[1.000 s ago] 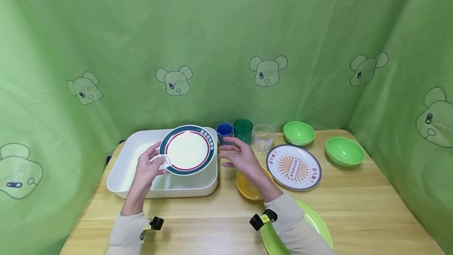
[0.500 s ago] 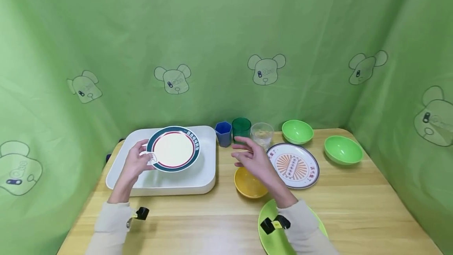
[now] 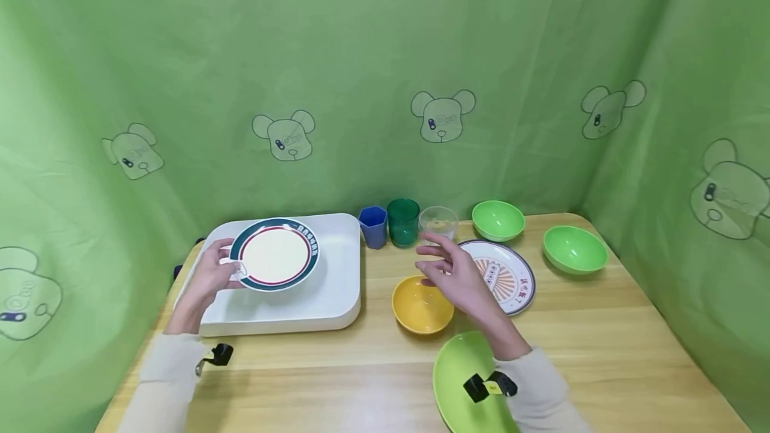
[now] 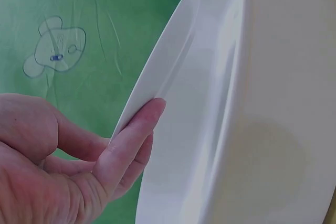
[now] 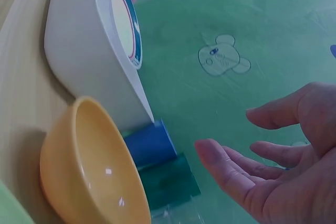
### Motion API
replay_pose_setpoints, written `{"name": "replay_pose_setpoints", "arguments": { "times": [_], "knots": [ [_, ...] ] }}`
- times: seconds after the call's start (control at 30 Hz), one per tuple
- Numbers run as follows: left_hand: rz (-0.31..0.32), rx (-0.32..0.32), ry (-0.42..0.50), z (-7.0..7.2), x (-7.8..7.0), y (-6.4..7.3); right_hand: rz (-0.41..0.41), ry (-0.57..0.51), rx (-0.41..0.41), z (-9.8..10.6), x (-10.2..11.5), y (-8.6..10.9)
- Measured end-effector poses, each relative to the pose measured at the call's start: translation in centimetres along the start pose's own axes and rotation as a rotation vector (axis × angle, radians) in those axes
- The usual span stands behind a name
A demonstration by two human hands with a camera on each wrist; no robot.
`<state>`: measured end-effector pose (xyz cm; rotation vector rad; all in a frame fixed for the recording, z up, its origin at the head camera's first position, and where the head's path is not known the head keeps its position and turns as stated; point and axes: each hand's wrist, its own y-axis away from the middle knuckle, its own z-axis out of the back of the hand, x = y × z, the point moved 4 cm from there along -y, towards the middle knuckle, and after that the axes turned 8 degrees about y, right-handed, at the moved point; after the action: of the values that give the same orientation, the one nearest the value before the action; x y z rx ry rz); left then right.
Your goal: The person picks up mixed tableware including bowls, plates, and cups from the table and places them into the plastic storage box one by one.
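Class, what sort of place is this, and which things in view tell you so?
Probably a staged booth for recording tabletop work: green curtain on three sides of a wooden table, and a black device at each wrist.

Pale Chinese characters (image 3: 305, 238) run along the rim of a teal-banded plate (image 3: 275, 256), too small to read surely. Red Chinese characters (image 3: 522, 289) mark a white plate (image 3: 506, 279), its central banner (image 3: 492, 276) illegible. Faint, blurred lettering crosses the bear heads (image 3: 442, 120) on a green curtain (image 3: 361, 39); print on a yellow wrist tag (image 3: 492, 387) is unreadable.
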<state>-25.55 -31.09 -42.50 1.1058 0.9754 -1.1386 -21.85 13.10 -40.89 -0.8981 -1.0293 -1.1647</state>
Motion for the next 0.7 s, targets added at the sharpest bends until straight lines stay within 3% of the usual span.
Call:
{"name": "replay_pose_setpoints", "arguments": {
  "times": [0.57, 0.7],
  "knots": [
    [0.100, 0.006, -0.050, 1.6, 1.6, -1.6, -0.050, 0.038, -0.031, 4.5, -2.6, 0.5],
    [0.104, 0.007, -0.055, 1.7, 1.4, -1.8, -0.051, 0.133, -0.048, 5.8, -3.5, 0.5]
  ]
}}
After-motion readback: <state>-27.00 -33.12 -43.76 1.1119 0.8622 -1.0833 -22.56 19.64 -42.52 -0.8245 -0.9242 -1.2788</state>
